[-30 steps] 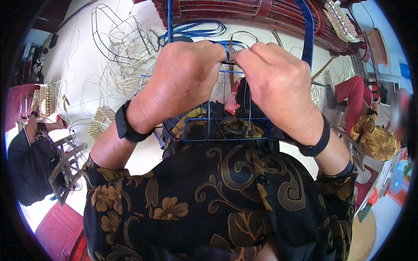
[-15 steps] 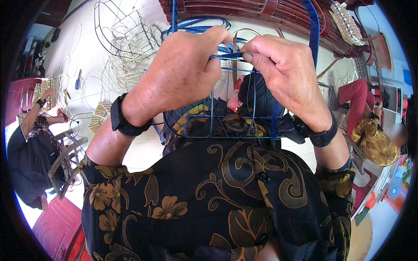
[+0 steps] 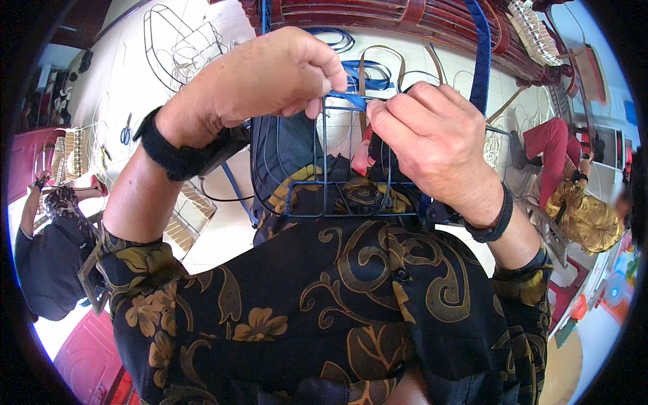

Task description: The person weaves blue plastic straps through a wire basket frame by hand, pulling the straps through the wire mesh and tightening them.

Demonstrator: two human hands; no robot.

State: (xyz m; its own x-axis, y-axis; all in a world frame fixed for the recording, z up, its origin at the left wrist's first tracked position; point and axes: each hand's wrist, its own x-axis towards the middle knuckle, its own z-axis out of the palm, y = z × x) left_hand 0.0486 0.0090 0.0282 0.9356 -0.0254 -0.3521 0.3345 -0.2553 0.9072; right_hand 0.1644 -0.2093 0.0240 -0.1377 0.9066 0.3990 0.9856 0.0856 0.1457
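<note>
Blue strip (image 3: 349, 100), pinched by the left hand (image 3: 273, 75) at its ten o'clock and right hand (image 3: 432, 138) at four, wants untwisted, even tension.

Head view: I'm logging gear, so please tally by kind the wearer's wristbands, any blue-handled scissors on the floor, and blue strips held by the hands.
Black wristbands: 2
Blue-handled scissors: 1
Blue strip between left hand and right hand: 1
Total: 4
</note>
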